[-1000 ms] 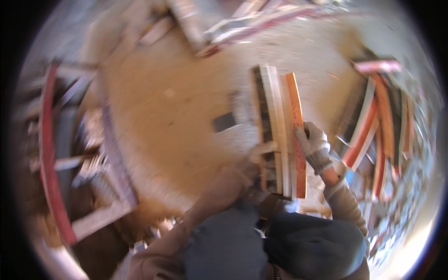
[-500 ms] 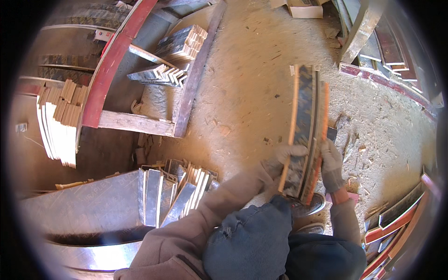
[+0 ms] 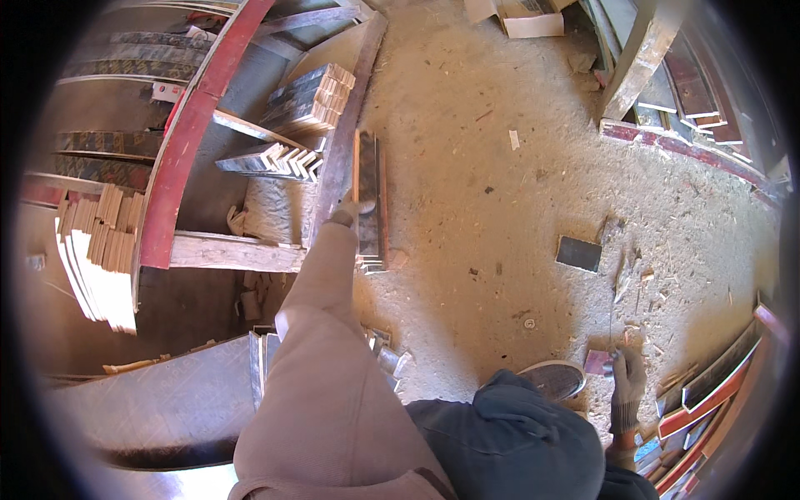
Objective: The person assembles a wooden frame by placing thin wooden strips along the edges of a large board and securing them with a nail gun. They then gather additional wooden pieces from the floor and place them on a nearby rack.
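Head view, and we're looking down on a sandy, sawdust-strewn workshop floor (image 3: 500, 192) littered with wood chips and offcuts. The left hand (image 3: 348, 212), gloved, is stretched far out, fingers wrapped onto the bundle of dark plywood strips (image 3: 369, 200), which stands on edge on the ground right alongside a long timber beam (image 3: 346, 125). Grip is closed on the near side of that bundle, about midway along it. The right hand (image 3: 627, 379), also gloved, hangs low by the person's side, near a small reddish scrap (image 3: 597, 362); its fingers look loosely curled, but whether they pinch anything cannot be told from here. A shoe (image 3: 552, 379) pokes out beside the blue-trousered knee. To the left, beyond the beam, stacks of cut strips (image 3: 310, 96) sit inside a frame with a curved red rail (image 3: 187, 125), and pale stacked slats (image 3: 96, 258) lean further out. A dark square offcut (image 3: 578, 253) lies alone on the sand. On the right edge, red-edged boards (image 3: 708, 392) are piled, and more planks lean top right.
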Demonstrator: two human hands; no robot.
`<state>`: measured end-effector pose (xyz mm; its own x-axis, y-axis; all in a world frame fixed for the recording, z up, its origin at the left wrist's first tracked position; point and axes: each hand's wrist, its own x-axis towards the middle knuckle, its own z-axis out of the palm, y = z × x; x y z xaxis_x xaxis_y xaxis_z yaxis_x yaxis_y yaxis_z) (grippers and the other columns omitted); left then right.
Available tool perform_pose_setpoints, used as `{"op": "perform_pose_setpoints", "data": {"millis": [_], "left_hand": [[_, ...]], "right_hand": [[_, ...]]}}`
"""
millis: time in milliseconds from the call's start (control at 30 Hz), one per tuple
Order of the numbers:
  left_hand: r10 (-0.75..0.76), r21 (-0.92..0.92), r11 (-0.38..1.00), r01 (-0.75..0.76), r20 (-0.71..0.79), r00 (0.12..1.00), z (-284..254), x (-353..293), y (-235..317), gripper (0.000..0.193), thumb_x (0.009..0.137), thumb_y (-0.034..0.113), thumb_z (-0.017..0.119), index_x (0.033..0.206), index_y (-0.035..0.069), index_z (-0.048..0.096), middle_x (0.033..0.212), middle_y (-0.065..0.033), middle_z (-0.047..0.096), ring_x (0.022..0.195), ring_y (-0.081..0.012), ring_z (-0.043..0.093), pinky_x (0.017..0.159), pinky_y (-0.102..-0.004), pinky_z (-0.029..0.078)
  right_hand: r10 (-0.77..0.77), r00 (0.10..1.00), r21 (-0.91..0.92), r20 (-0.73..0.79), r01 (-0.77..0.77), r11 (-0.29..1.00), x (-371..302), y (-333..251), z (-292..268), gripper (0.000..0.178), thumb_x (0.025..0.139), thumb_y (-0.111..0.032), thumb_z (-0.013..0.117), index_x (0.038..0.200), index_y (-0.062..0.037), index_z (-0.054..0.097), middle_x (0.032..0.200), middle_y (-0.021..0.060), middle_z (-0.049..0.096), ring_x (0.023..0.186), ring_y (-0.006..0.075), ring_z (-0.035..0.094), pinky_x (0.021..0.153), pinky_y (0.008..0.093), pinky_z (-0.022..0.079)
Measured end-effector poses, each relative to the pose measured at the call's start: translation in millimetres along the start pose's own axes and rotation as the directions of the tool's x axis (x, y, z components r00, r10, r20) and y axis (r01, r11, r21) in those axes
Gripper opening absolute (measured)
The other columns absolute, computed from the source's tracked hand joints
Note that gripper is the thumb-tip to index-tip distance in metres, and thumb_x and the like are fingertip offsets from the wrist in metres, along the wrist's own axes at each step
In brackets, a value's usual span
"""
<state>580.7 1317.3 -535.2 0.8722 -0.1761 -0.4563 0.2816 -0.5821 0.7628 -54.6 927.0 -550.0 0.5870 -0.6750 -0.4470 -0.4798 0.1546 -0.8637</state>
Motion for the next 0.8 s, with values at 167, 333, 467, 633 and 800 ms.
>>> {"op": "perform_pose_setpoints", "data": {"millis": [167,333,467,633,800], "left_hand": [[0.156,-0.026,0.987,-0.156,0.013,0.988,-16.5,34.3,-40.9,0.091,0.078,0.001,0.088,0.157,0.005,0.043,0.138,-0.0108,0.067,0.127,-0.0252,0.062,0.11,-0.0391,0.047],[0.12,0.167,0.976,-0.138,0.114,0.986,-27.0,29.0,-34.7,0.095,0.077,0.002,0.09,0.158,0.009,0.041,0.13,-0.0108,0.07,0.125,-0.0271,0.063,0.107,-0.0403,0.05],[0.206,0.136,0.964,-0.229,0.16,0.965,-19.8,-8.5,-64.5,0.102,0.071,-0.001,0.093,0.158,0.006,0.041,0.135,-0.0104,0.068,0.122,-0.0243,0.065,0.103,-0.0383,0.054],[0.113,-0.043,0.993,-0.112,0.03,0.993,-17.1,-77.2,-113.0,0.107,0.068,-0.011,0.089,0.161,0.004,0.038,0.123,-0.006,0.069,0.11,-0.0195,0.068,0.095,-0.0325,0.057],[0.391,0.184,0.914,-0.361,-0.163,0.906,7.0,-98.3,-106.9,0.104,0.071,-0.021,0.081,0.162,0.007,0.039,0.122,-0.006,0.068,0.104,-0.0159,0.066,0.088,-0.0307,0.058]], "right_hand": [[0.125,0.988,0.089,-0.096,-0.117,0.989,-28.7,23.3,-13.8,0.033,0.105,-0.022,0.063,0.125,0.0035,0.066,0.104,0.014,0.073,0.085,0.0186,0.068,0.076,0.0315,0.056],[0.265,0.964,0.066,0.034,-0.267,0.961,-43.7,14.5,-4.4,0.035,0.105,-0.024,0.063,0.125,0.0046,0.065,0.103,0.0144,0.074,0.088,0.0194,0.069,0.078,0.0338,0.056],[0.192,0.968,0.095,0.159,-0.208,0.973,-49.9,-41.8,9.7,0.029,0.104,-0.019,0.065,0.118,0.0056,0.067,0.094,0.0156,0.076,0.082,0.0206,0.072,0.078,0.0342,0.058],[0.266,0.961,0.294,0.077,-0.277,0.915,-61.8,-102.3,19.8,0.022,0.104,-0.019,0.067,0.112,0.0016,0.069,0.086,0.0135,0.075,0.07,0.0181,0.068,0.066,0.0313,0.056],[0.196,0.959,0.065,0.206,-0.213,0.975,-23.2,-104.7,17.3,0.02,0.104,-0.014,0.063,0.111,0.0035,0.07,0.078,0.0132,0.073,0.07,0.0172,0.07,0.066,0.0301,0.057]]}}
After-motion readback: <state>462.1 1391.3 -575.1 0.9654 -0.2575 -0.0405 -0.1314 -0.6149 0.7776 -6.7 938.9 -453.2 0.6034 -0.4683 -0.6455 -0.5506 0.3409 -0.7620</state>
